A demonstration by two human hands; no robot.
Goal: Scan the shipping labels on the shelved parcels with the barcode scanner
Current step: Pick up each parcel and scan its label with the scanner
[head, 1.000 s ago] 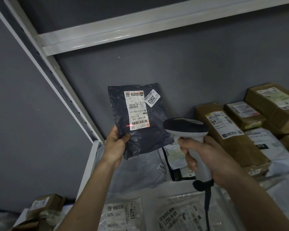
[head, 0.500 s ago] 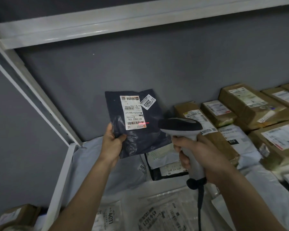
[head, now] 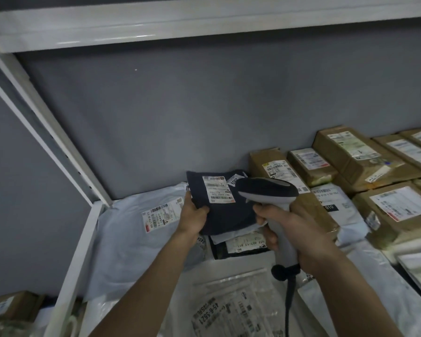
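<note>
There is one view only, from a camera worn on the person's head. It looks forward and down into a shelf bay, close enough that both forearms enter from the bottom edge. The wide lens bends the white shelf frame (head: pixel 58 147) at the left and the upper shelf edge. The grey back wall (head: pixel 180 113) fills the middle, and the parcels lie in the lower half. No second view shares the scene.
</note>
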